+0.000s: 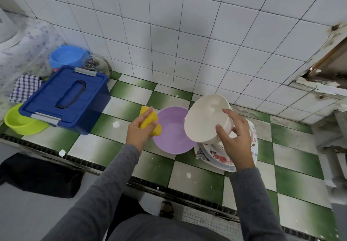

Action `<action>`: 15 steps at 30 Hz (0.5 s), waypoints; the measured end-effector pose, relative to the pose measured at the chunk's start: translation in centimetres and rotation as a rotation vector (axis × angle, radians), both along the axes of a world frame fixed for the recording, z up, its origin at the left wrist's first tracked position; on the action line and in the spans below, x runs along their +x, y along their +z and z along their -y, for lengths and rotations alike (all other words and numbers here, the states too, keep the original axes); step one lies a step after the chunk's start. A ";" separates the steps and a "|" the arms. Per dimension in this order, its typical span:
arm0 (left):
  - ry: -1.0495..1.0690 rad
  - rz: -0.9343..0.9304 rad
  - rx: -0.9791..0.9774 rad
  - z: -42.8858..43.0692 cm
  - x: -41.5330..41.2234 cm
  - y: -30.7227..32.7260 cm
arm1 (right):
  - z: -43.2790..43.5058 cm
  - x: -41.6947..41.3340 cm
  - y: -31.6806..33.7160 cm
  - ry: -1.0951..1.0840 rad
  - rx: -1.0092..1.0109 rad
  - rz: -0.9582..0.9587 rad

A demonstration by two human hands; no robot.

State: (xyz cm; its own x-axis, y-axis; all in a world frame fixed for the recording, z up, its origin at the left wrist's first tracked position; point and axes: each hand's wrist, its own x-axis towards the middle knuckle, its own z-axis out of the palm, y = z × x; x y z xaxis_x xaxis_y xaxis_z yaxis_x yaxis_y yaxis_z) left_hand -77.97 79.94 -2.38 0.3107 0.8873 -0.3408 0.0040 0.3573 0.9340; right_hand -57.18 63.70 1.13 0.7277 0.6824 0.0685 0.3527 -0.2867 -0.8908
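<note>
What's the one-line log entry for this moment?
left hand: grips sponge | right hand: holds white bowl, tilted | purple bowl: on counter | plates: stacked

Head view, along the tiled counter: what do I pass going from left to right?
lime green bowl → blue lidded box → yellow sponge gripped by the left hand → purple bowl → white bowl held by the right hand

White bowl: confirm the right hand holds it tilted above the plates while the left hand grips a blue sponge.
Wrong colour: the sponge is yellow, not blue, as the head view shows. The right hand does hold the white bowl tilted above the plates, and the left hand grips the sponge.
</note>
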 end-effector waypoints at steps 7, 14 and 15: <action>0.002 0.013 0.003 -0.2 0.0 0.1 | 0.0 0.1 0.2 0.008 -0.032 0.053; -0.006 0.027 0.005 -0.3 0.2 0.2 | 0.0 -0.4 0.9 0.028 -0.052 0.098; -0.008 0.029 0.006 -0.3 0.3 0.3 | 0.0 -0.5 0.9 0.037 -0.052 0.101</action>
